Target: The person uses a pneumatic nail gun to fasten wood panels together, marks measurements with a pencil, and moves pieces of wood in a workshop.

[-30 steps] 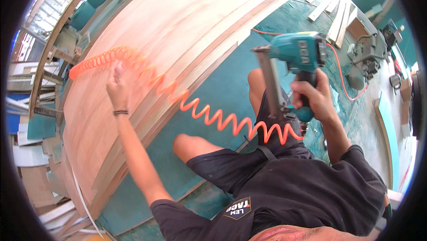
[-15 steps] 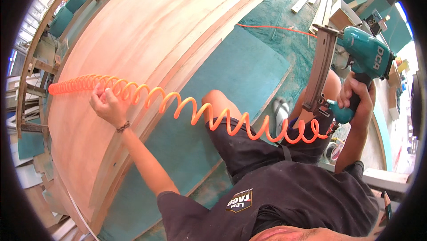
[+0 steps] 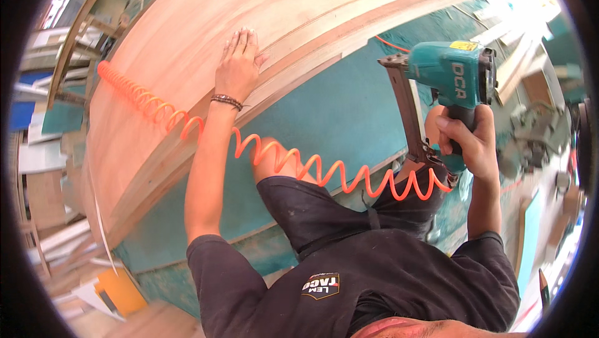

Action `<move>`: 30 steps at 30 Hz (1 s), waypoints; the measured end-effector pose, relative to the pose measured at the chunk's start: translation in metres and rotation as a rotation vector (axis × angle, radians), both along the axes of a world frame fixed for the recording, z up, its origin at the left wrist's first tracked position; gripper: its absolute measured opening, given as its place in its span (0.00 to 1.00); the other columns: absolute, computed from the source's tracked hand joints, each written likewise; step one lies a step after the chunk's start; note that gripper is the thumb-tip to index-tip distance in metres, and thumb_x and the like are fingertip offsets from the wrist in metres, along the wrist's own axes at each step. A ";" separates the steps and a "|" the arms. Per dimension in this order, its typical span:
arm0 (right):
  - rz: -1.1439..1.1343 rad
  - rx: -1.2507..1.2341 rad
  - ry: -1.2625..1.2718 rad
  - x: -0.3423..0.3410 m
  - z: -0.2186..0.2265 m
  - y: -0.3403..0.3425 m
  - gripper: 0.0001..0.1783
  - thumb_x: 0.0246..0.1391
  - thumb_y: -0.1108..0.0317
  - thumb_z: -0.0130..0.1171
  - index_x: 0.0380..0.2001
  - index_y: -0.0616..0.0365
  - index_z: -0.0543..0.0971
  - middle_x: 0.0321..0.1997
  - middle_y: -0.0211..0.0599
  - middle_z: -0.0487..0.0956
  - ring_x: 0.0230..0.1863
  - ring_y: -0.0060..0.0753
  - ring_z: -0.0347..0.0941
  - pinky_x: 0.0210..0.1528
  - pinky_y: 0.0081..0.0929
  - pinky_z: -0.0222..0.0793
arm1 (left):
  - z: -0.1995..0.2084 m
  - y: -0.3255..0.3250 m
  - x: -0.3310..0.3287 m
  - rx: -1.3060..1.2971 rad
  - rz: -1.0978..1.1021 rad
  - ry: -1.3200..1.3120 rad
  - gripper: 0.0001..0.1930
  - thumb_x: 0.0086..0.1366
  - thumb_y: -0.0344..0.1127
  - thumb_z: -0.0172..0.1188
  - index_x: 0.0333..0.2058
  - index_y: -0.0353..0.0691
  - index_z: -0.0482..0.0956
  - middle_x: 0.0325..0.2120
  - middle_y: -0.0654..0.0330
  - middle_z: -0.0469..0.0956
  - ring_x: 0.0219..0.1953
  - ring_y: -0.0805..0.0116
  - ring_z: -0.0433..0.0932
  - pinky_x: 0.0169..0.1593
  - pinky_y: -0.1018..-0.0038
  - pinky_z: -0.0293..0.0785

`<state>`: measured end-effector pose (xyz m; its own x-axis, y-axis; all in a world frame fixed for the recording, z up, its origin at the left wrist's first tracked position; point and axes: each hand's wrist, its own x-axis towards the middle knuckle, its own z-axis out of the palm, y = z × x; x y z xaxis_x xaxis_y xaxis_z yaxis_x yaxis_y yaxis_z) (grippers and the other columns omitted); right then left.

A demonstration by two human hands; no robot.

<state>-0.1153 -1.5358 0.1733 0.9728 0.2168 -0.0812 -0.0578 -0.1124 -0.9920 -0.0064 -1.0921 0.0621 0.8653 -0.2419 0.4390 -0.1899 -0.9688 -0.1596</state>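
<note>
My right hand (image 3: 468, 135) is wrapped round the grip of a teal air nailer (image 3: 446, 76) with a long dark magazine. It is held up on the right, apart from the wood. An orange coiled air hose (image 3: 340, 179) runs from the base of the nailer's handle leftward across my lap and over the panel. My left hand (image 3: 239, 60) lies flat, fingers stretched out, on a wide curved plywood panel (image 3: 181, 38), close to its layered edge. The hose passes by my left forearm, below the hand.
A teal board (image 3: 324, 113) lies beneath the panel's near edge, by my knees. At the far left stands a wooden frame (image 3: 78, 32) among stacked boards. Wood strips (image 3: 518, 57) lie at the upper right. A yellow-orange piece (image 3: 120, 291) is at the lower left.
My left hand has left the coiled hose and moved right and farther away, onto the panel. The nailer has shifted left in my right hand. The whole view has turned somewhat.
</note>
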 end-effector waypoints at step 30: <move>0.189 0.074 0.016 0.152 -0.086 -0.035 0.07 0.57 0.73 0.61 0.35 0.65 0.74 0.18 0.31 0.75 0.15 0.18 0.70 0.18 0.21 0.64 | 0.002 -0.024 -0.016 -0.294 0.107 -0.092 0.32 0.70 0.46 0.62 0.68 0.40 0.68 0.65 0.50 0.71 0.66 0.49 0.70 0.65 0.58 0.71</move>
<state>0.0368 -1.5704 0.0869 0.9130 0.4014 -0.0732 -0.0581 -0.0495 -0.9971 -0.0219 -1.1165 0.0644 0.8322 -0.0027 0.5544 -0.0820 -0.9896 0.1183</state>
